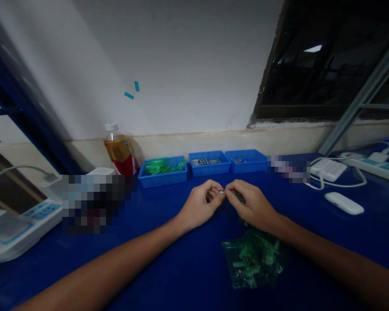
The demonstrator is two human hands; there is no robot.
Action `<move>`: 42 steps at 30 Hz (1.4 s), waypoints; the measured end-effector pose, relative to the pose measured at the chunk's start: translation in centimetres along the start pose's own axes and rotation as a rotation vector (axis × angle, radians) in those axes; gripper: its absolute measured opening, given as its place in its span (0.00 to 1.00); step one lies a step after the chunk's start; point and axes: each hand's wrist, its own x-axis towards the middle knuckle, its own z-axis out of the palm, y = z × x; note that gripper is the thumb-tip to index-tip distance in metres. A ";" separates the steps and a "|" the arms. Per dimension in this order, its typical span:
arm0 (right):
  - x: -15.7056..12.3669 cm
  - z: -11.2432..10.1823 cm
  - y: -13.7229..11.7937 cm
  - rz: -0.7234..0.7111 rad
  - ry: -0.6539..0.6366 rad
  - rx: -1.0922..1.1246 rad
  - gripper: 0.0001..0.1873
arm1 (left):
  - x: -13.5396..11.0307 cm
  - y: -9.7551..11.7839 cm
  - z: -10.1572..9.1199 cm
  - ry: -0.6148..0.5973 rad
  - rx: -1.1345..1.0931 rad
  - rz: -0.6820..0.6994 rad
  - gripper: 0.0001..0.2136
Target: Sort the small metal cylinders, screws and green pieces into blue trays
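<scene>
Two bare hands meet above the blue table [181, 280] in the head view. Fingertips of the left hand [203, 203] and the right hand [254, 203] pinch a small shiny piece [222, 191] between them, too small to identify. Dark bits [240, 198] show by the right hand, partly hidden. Behind, three blue trays stand in a row: the left tray [165, 179] holds green plastic [156, 166], the middle tray [212, 169] metal rods [205, 161], the right tray [251, 164] a few small parts [237, 160]. Near the right forearm lies a clear bag [229, 255] of green pieces [249, 255]. A bottle [119, 151] stands beside the left tray.
</scene>
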 end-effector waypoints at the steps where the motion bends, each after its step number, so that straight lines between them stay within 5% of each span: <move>1: -0.1 0.0 0.1 -0.012 0.021 -0.015 0.05 | 0.1 0.0 0.0 0.012 -0.016 -0.014 0.10; 10: -0.2 -0.2 0.4 -0.243 0.046 -0.193 0.04 | 0.1 -0.1 -0.3 -0.051 0.036 -0.060 0.16; 20: -0.4 -0.5 0.2 -0.094 0.048 -0.049 0.06 | -0.1 0.1 -0.1 -0.028 0.018 0.068 0.12; 30: -0.6 -0.4 0.1 -0.058 0.031 0.023 0.05 | -0.5 1.1 0.1 0.011 0.297 0.126 0.08; 42: -0.6 -0.5 0.2 -0.169 0.061 -0.065 0.04 | -0.3 1.1 0.0 -0.003 0.390 0.156 0.13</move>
